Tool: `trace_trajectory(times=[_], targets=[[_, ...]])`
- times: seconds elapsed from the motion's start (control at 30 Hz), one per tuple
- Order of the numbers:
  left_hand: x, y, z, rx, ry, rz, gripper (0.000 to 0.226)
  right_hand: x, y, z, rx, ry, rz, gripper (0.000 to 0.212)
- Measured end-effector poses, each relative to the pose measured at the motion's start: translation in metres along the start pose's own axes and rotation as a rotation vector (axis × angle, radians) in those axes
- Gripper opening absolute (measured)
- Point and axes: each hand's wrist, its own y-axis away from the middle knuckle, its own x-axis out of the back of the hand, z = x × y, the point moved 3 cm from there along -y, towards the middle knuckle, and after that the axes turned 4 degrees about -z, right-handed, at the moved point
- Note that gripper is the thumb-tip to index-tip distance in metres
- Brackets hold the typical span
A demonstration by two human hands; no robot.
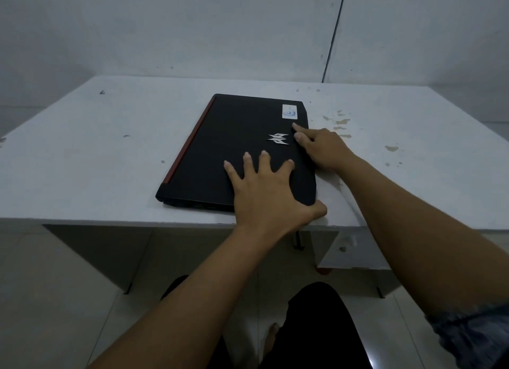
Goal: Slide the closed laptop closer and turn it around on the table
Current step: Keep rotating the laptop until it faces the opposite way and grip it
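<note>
Black and closed, the laptop [228, 154] lies flat on the white table [82, 159], close to the table's near edge and angled so that its long sides run away from the viewer. A red strip [190, 143] lines its left long edge, a silver emblem [277, 138] sits on the lid toward the right, and a pale sticker [290, 112] marks the far right corner.

The left hand [267, 192] rests palm-down on the near right part of the lid, fingers spread wide and flat, with the thumb hooked around the near right corner. The right hand [322, 148] lies against the right long edge, index finger stretched onto the lid just below the sticker, the other fingers curled loosely at the edge; it presses rather than grasps.

Yellowish stains [340, 122] speckle the tabletop right of the laptop. A thin dark cable [334, 33] runs down the pale wall [165, 24] behind the table. Below the table's edge, the person's dark-clothed legs [316, 327] stand on a tiled floor [55, 300].
</note>
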Motion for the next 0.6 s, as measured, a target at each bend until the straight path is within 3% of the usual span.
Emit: trace_trajectory(times=[0.43,0.6], targets=[[0.019,0.012,-0.068,-0.171,0.059,0.019,0.092,-0.028,0.032,-0.014,0.016,-0.032,0.241,0.045],[0.02,0.02,-0.07,-0.087,0.035,0.058,0.093,-0.026,0.034,-0.015,0.038,-0.105,0.263,0.044]])
